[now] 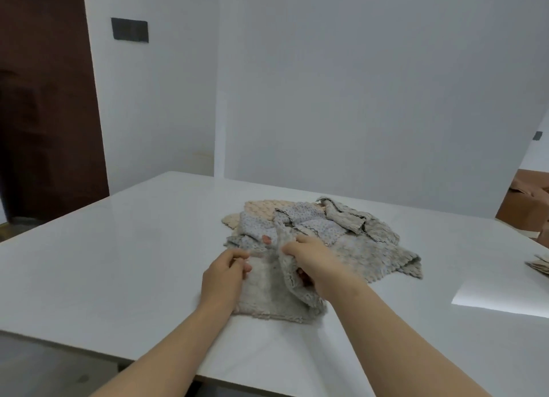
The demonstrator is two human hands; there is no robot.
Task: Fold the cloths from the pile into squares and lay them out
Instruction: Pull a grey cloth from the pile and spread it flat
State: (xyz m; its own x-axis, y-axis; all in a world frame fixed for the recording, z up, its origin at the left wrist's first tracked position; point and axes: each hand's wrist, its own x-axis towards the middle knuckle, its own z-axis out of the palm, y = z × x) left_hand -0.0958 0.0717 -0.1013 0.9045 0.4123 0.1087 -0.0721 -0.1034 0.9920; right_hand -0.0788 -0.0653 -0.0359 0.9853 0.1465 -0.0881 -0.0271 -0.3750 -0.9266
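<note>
Both grips clamped on grey cloth point(267, 295): left hand point(222, 278), right hand point(315, 263); pile point(326, 227) behind.

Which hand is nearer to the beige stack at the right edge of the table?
The right hand. It grips the grey cloth, with the beige stack far off to its right; the left hand pinches that cloth's left side, farther away.

text: none legible | labels: none (cloths and wall plate bear no lettering)

Grey cloth point(264, 292) rumpled at the pile's near edge — pile point(320, 227) of grey, blue-dotted, beige cloths mid-table
</note>
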